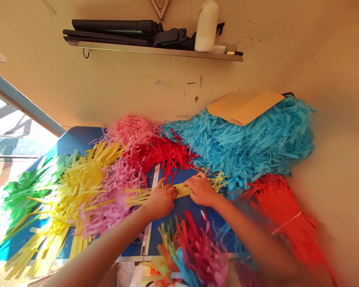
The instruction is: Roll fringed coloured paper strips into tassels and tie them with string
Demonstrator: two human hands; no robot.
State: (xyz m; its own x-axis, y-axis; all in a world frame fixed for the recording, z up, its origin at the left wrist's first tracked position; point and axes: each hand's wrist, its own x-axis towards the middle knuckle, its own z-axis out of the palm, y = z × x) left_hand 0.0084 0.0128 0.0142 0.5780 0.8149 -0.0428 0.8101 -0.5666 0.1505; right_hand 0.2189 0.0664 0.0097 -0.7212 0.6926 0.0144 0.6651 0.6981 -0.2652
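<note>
On the blue table lies a strip of yellow fringed paper, and both my hands are closed on it. My left hand grips the strip at its middle, fingers curled over it. My right hand presses and pinches the same strip just to the right, the two hands almost touching. Yellow fringe ends stick out to the left of my left hand and to the right of my right hand.
Heaps of cut paper fringe ring the work spot: blue, red, pink, yellow, green, orange-red, and a mixed bundle near me. A wall shelf carries a white bottle.
</note>
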